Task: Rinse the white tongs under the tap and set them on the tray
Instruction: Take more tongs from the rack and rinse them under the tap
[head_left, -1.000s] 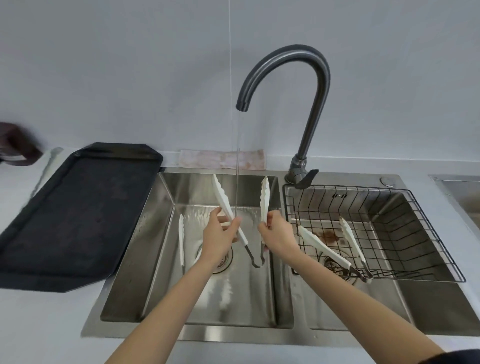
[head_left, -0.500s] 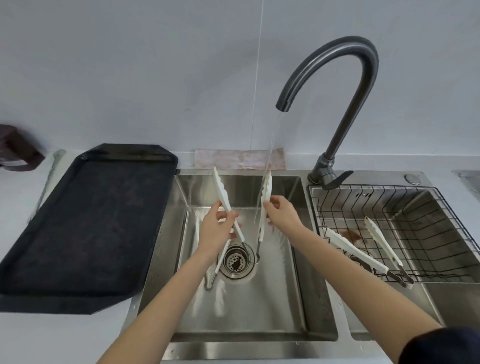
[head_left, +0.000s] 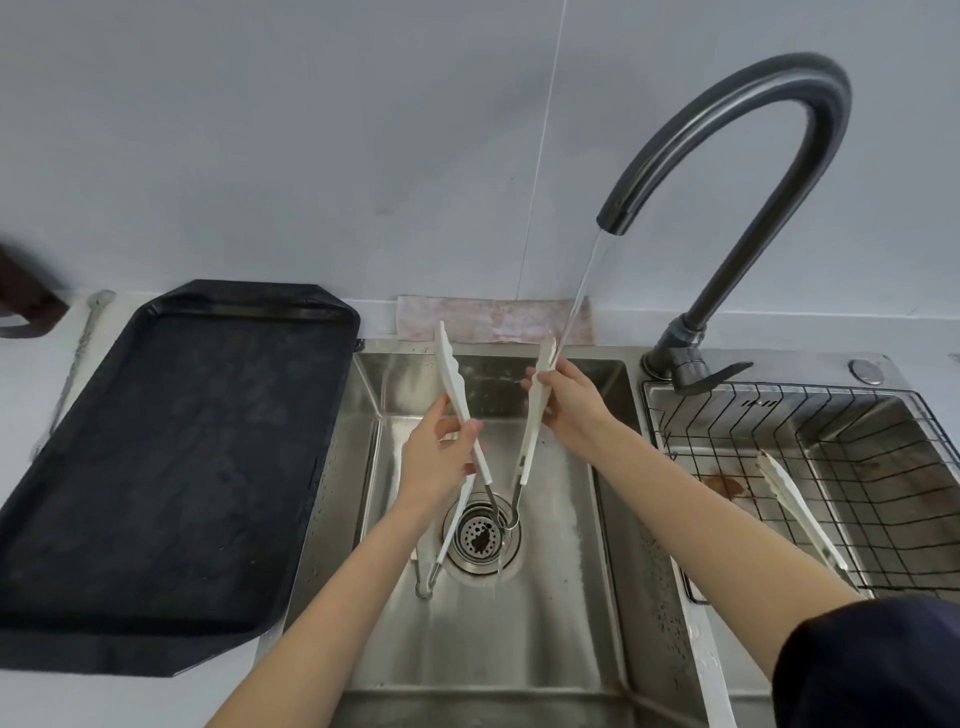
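Tap (head_left: 737, 171) now farther right, steel sink (head_left: 597, 597)

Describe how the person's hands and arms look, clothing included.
Both forearms are bare, with no gloves, watch or rings visible on the left hand or the right hand. A dark navy sleeve covers the right upper arm at the frame's lower right corner. The left arm shows no sleeve within view.

Views: one only, the head camera, so nothing is shared between views.
Position: above and behind the hands, close over the sink (head_left: 597, 597).
Facing: forward and down toward the wall (head_left: 311, 130).
Lens: wide-angle, straight edges bend.
Reach: tray (head_left: 171, 467) left of the hands, wire basket (head_left: 831, 467) right.
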